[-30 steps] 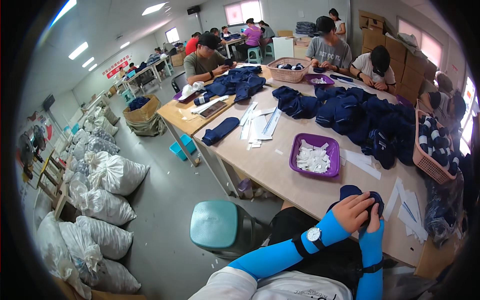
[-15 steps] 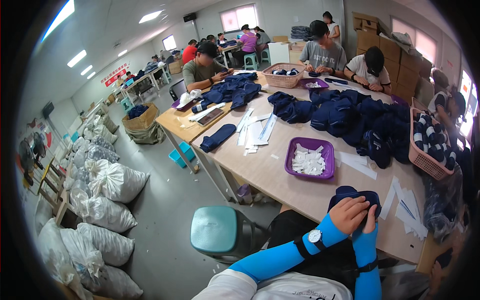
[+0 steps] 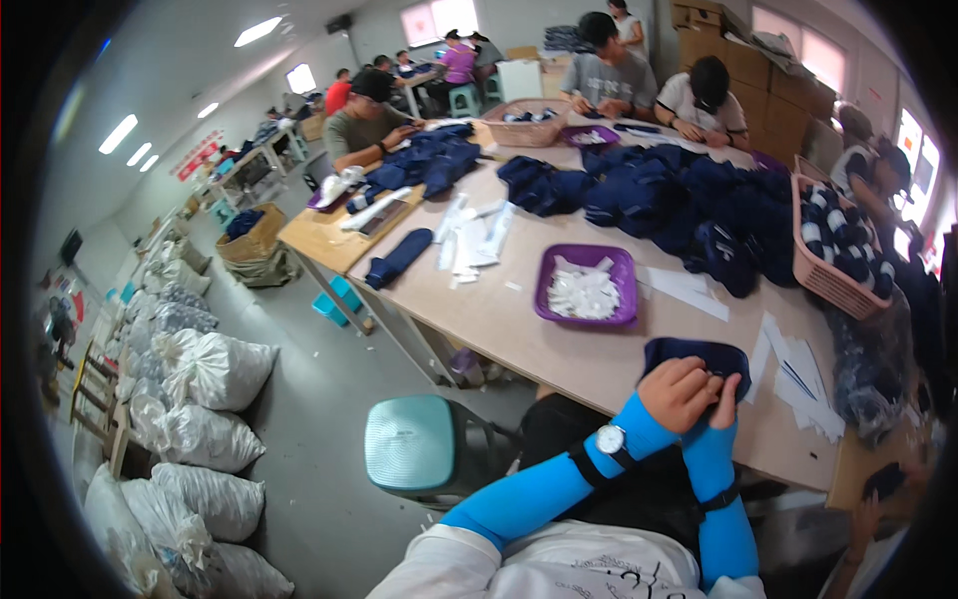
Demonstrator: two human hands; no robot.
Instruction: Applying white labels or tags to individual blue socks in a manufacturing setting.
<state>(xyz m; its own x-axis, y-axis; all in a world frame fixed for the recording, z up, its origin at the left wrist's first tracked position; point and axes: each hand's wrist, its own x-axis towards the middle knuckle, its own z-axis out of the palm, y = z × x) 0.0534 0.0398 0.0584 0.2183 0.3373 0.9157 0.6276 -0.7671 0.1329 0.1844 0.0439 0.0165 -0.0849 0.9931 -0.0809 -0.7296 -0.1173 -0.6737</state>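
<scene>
One held cloth [image 3: 711, 349], two blue sleeves [image 3: 529, 499] [image 3: 731, 549]

Cloth [image 3: 704, 348] in fingers [image 3: 687, 370]; tray [image 3: 627, 279] beyond, on table [image 3: 479, 319]; stool [image 3: 409, 442] left.

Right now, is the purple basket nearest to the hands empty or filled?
Not empty: white slips lie piled inside the purple basket, visible through its open top.

A: Foreground?
B: Left hand [image 3: 679, 394] and right hand [image 3: 726, 406] close together, both on a navy cloth piece [image 3: 696, 353], at the near edge of the bench [image 3: 484, 324].
A: Beyond?
B: Purple basket [image 3: 587, 317] of white slips [image 3: 584, 290], ahead and left of the left hand; heap of navy cloth [image 3: 689, 205] farther out.
A: Rightward?
B: Loose white strips [image 3: 810, 407] right of the right hand; pink basket [image 3: 843, 285] of banded navy rolls [image 3: 833, 225] farther out.
A: Leftward?
B: Teal stool [image 3: 409, 444], well left of the left hand, lower than the bench.
</scene>
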